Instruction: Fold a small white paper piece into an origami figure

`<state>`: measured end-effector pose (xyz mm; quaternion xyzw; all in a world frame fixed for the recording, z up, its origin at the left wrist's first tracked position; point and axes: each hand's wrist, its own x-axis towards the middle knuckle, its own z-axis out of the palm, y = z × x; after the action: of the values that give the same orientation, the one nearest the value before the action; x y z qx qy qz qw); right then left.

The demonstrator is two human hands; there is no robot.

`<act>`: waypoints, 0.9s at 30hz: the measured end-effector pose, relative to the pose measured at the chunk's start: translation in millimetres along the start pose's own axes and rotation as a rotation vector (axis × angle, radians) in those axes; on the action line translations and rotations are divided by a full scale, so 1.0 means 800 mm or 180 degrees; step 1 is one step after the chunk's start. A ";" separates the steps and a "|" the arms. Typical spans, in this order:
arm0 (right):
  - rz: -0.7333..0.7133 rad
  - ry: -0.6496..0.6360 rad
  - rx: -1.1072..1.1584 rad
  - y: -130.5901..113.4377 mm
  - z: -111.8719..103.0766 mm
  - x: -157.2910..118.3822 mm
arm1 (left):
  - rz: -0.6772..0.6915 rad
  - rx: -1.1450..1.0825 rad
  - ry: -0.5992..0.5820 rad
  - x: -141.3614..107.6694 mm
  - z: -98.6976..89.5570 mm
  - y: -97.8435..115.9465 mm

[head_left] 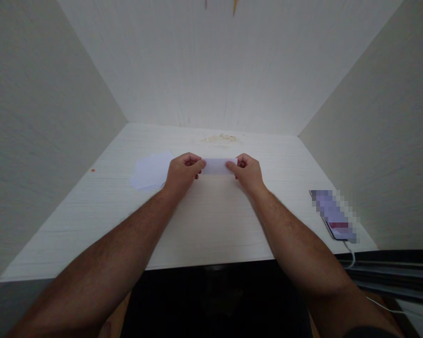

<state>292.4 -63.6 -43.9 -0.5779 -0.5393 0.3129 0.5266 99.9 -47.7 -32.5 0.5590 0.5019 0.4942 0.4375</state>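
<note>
A small rectangular piece of white paper (216, 166) is stretched level between both hands, over the middle of the white table. My left hand (185, 172) pinches its left end, thumb on top and the other fingers curled beneath. At the right end, my right hand (247, 172) grips the paper the same way, its thumb lying on the near face. More white sheets (151, 170) lie on the table just left of my left hand, partly hidden behind it.
A phone (333, 216), its screen blurred out, lies at the table's right with a white cable (353, 258) running off the front edge. Walls enclose the white table (211, 225) on three sides. A small orange spot (93, 170) and a beige stain (223, 138) mark its surface.
</note>
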 end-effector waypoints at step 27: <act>-0.0434 -0.0194 0.0205 -0.003 0.015 -0.016 | 0.0129 0.0218 -0.0309 -0.020 0.015 0.012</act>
<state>277.5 -73.1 -47.6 -0.5128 -0.5828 0.3110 0.5483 112.7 -64.6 -26.0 0.6070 0.4852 0.4578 0.4318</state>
